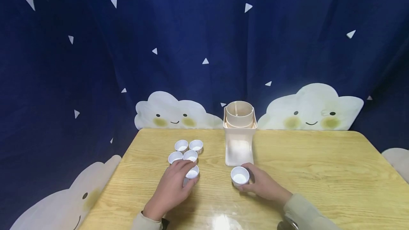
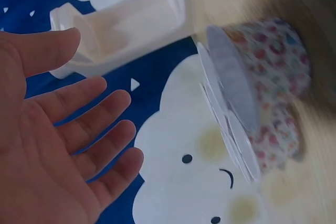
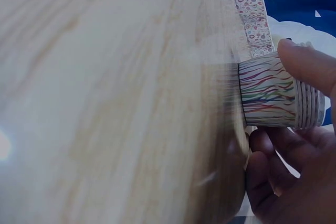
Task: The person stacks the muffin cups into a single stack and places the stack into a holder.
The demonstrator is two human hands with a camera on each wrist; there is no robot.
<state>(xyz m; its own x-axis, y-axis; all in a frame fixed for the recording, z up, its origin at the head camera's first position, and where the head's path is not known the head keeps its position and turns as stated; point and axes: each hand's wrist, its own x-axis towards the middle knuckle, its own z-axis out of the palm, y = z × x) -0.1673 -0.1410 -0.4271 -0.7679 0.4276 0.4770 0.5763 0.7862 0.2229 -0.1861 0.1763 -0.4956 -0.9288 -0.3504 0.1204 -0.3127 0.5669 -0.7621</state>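
My right hand (image 1: pixel 263 185) grips a stack of small white-lined paper cups (image 1: pixel 240 176) in front of the beige holder. In the right wrist view, wavy coloured stripes run along the stack (image 3: pixel 268 93), and several rims show; the thumb (image 3: pixel 307 64) lies on one side and fingers on the other. At the left, my left hand (image 1: pixel 172 185) hovers by the nearest of several paper cups (image 1: pixel 192 173), partly covering it. The left wrist view shows that hand (image 2: pixel 68 124) with fingers spread and nothing in them, apart from the floral-printed cups (image 2: pixel 275 59).
A beige plastic holder (image 1: pixel 239 146) with a round ring (image 1: pixel 239 114) on top stands at the back middle of the wooden table (image 1: pixel 319 173). Behind the cup group, two more cups (image 1: pixel 181 146) stand side by side. A dark blue curtain (image 1: pixel 204 27) with clouds hangs behind the table.
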